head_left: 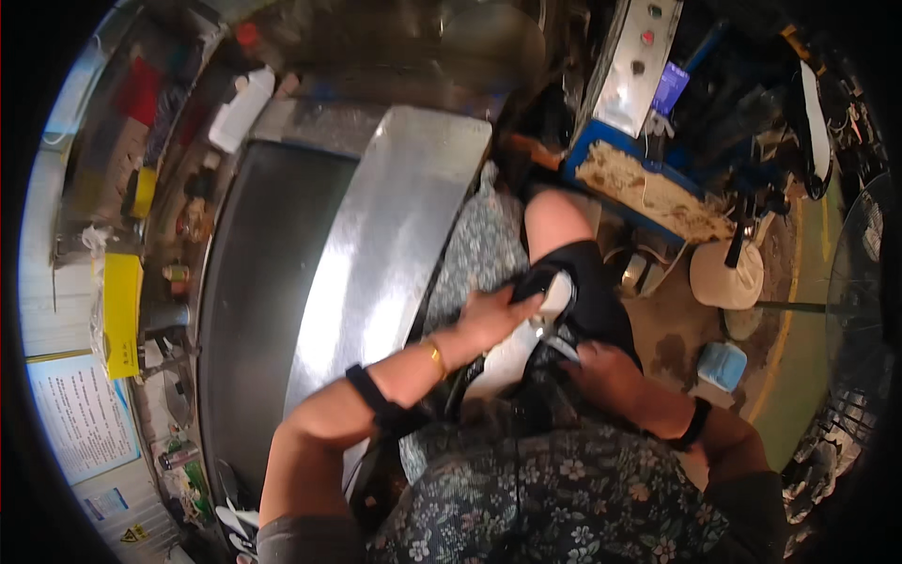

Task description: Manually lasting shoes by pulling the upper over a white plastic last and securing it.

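Black fabric piece point(584, 287) with a white part showing beneath it lies on the person's lap at centre frame, just right of the long shiny sheet-metal panel point(390, 244) that runs from upper centre down to lower left. Left hand point(493, 315) rests on the near edge of the black piece, fingers stretched forward and closed over a dark fold, so it holds the fabric. Right hand point(606, 368) sits lower and to the right, knuckles up, fingers curled down into the black and white material; whether they pinch anything cannot be told, since the fingertips are hidden. Progress, as a judgement: the piece is in hand and partly drawn over the white part, with the white area exposed between the two hands, so the handling looks about midway; nothing shows a finished item set aside. Both wrists carry black bands, the left also a yellow bangle point(435, 357). Packages and signs: a yellow rectangular box point(122, 315) stands at the left edge; below it a pale blue-bordered printed notice point(83, 418) hangs at lower left; a white plastic jug point(241, 110) lies at upper left; a small light blue container point(722, 365) sits on the floor at right.
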